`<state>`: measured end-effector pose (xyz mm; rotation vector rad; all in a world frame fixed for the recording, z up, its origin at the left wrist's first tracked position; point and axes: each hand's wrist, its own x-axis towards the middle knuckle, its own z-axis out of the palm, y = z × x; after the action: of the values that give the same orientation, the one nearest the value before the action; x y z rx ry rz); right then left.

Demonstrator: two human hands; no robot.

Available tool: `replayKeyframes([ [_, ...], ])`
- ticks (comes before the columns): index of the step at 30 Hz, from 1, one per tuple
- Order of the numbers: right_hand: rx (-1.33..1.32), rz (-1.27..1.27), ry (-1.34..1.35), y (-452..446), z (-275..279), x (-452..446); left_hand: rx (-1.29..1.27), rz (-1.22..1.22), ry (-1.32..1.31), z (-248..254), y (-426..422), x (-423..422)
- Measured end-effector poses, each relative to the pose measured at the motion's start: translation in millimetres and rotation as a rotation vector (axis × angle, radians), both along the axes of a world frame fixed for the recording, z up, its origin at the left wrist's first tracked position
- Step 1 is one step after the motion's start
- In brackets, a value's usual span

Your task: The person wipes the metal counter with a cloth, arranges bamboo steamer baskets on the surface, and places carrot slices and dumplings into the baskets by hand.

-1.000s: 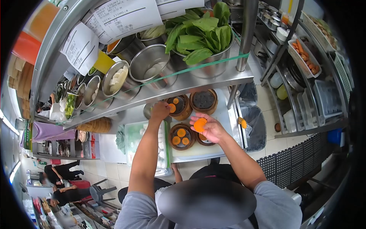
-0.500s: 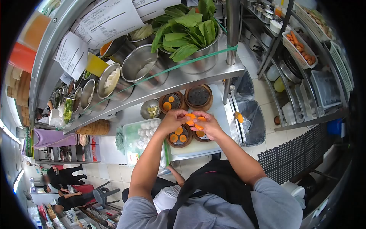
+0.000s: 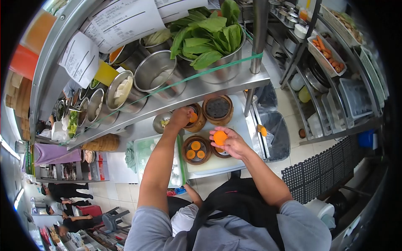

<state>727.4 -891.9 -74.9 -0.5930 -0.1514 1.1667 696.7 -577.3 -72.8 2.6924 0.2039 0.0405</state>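
Observation:
My left hand [image 3: 181, 117] reaches into the back left bamboo steamer [image 3: 200, 123], its fingers closed at a carrot slice [image 3: 193, 117]; the hand hides part of that steamer. My right hand [image 3: 235, 144], palm up, grips round orange carrot slices [image 3: 220, 137] above the front right steamer [image 3: 221, 155], which it partly covers. Three slices lie in the front left steamer [image 3: 185, 155]. The back right steamer [image 3: 230, 110] shows a dark perforated base and no slices. A metal bowl [image 3: 158, 124] with chopped pieces stands beside my left hand.
A plastic container [image 3: 144, 161] of white round items sits left of the steamers. Above them runs a metal shelf [image 3: 184, 95] with metal pots and leafy greens [image 3: 209, 35]. A bin [image 3: 278, 138] stands right of the counter. Other people [image 3: 69, 194] are at far left.
My hands have separated. The left moved forward and left to the back left steamer with a slice; the right shifted slightly right, keeping carrot slices.

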Motion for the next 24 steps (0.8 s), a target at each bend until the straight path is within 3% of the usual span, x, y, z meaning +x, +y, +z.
replayKeyframes([
  [1, -0.005, -0.008, 0.004, -4, 3, 0, 0.103, 0.072, 0.035, 8, -12, 2],
  [5, -0.021, -0.05, -0.065, -15, 11, 8, 0.123, 0.149, -0.101, 59, -69, 1],
  [7, -0.064, -0.074, -0.099, -16, 10, 9, -0.461, 0.032, 0.006, 84, -106, -4],
  [10, -0.13, -0.08, -0.166, -14, 8, 11, -0.558, -0.132, 0.051, 75, -127, -9],
  [15, -0.253, -0.106, -0.137, -10, 6, 15, -0.703, -0.006, 0.073, 50, -119, 1],
  [17, -0.263, -0.153, -0.086, -7, 10, 13, -0.877, -0.037, 0.253, 46, -115, 12],
  [20, -0.172, -0.231, 0.019, -5, -10, 21, -0.813, 0.139, 0.1, 36, -97, 44],
  [21, -0.074, -0.257, 0.074, -6, -18, 22, -0.637, 0.243, 0.109, -3, -71, 59],
  [22, -0.075, -0.259, 0.075, -9, -17, 22, -0.637, 0.242, 0.112, -22, -63, 70],
  [23, -0.061, -0.245, 0.068, -11, -14, 24, -0.381, 0.282, 0.1, -30, -62, 81],
  [24, -0.046, -0.232, 0.058, -13, -10, 27, -0.289, 0.279, 0.088, -38, -61, 89],
])
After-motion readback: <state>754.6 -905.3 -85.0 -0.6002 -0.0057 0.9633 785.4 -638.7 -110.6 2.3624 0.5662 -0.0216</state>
